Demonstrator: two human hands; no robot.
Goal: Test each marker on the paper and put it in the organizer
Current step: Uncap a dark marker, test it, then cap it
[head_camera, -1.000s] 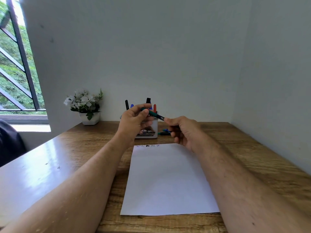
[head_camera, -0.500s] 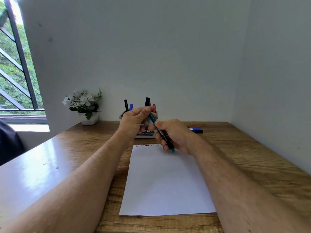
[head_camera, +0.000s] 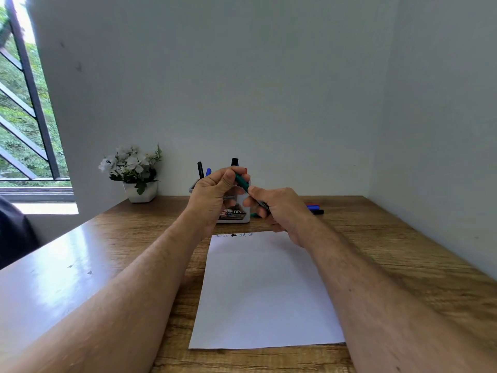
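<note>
Lifted back off paper (head_camera: pixel 265 289): green marker (head_camera: pixel 242 182) pinched by both right hand (head_camera: pixel 279 211) and left hand (head_camera: pixel 215 193), probably for recapping.

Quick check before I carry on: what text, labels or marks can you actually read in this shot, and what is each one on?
"OP": white letters on the label of the organizer; the right hand hides what follows.
Small logo left of those letters, same label: too blurred to read.
Scribbles along the top edge of the paper: test marks, not legible words.
Print on the green marker: none readable.
</note>
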